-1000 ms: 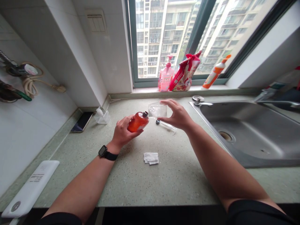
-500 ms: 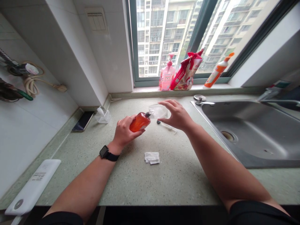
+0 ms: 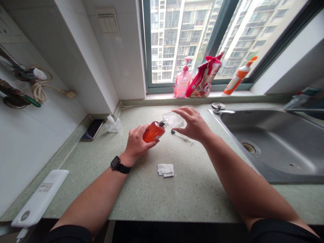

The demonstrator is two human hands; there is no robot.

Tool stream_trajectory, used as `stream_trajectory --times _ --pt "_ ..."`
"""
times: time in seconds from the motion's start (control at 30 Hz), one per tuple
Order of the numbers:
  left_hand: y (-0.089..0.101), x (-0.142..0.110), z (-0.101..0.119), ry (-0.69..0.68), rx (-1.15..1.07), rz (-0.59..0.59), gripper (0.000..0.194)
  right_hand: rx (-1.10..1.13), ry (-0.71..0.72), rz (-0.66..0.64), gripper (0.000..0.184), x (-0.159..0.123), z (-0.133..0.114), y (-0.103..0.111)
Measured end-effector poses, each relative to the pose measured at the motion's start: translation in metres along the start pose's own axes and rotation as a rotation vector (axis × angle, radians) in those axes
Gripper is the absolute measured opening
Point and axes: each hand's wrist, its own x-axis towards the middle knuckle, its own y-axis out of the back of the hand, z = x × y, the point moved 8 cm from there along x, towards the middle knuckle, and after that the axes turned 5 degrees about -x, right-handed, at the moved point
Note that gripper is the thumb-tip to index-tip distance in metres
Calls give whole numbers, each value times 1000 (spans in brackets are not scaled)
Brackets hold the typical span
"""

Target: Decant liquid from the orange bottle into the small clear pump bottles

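- Where a speckled green tabletop (image 3: 152, 199) runs up to the window (image 3: 177, 44) at 12 o'clock, a steel sink (image 3: 268, 148) lies at 3 o'clock.
- A pink pump bottle (image 3: 182, 82), a red-and-white bag (image 3: 204, 79) and an orange tube (image 3: 238, 78) stand on the window sill (image 3: 197, 97).
- A white power bank (image 3: 40, 199) lies at 8 o'clock; a phone (image 3: 92, 130) and a clear plastic cup (image 3: 113, 124) sit at 10 o'clock.
- The left hand (image 3: 139, 143) wraps firmly around an orange bottle (image 3: 153, 132), its dark neck tipped toward 2 o'clock, just touching a clear plastic container (image 3: 173, 119).
- The right hand (image 3: 193, 125) curves over that container, fingers spread; how firmly it holds is impossible to tell.
- A slim glass tube (image 3: 181, 137) lies just below the right hand; a folded white tissue (image 3: 165, 170) lies at 6 o'clock.
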Motion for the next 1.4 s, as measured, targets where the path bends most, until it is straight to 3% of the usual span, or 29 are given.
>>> stream_trajectory --times 1.4 --pt "-3 -2 0 16 -14 13 81 -64 30 10 79 3 -16 11"
